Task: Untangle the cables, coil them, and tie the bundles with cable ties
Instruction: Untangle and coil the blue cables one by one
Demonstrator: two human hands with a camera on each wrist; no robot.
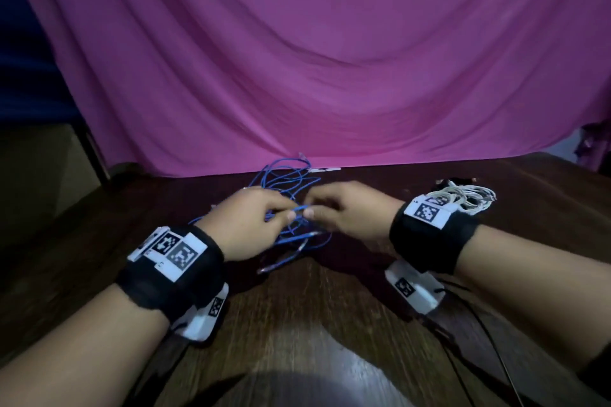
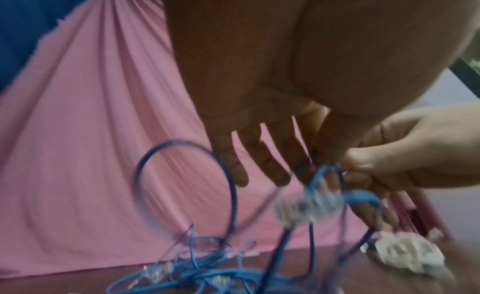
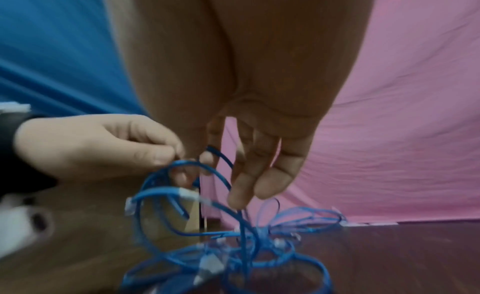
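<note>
A tangle of thin blue cables [image 1: 287, 182] with clear plugs lies on the dark wooden table [image 1: 297, 324], just beyond my hands. My left hand [image 1: 277, 211] and right hand [image 1: 314, 210] meet over its near side, each pinching the same raised blue strand between thumb and fingertips. In the left wrist view the left hand's [image 2: 319, 164] other fingers hang straight, and a blue loop [image 2: 182, 185] and clear plugs [image 2: 311, 204] dangle below. In the right wrist view, the right hand [image 3: 215, 154] pinches a strand beside the left hand [image 3: 103, 146], above the blue cables [image 3: 233, 257].
A coiled white cable bundle [image 1: 463, 198] lies at the right, behind my right wrist. Thin white strips [image 1: 324, 169] lie at the foot of the pink cloth backdrop [image 1: 314, 59]. Black leads [image 1: 479, 324] trail across the near right of the table.
</note>
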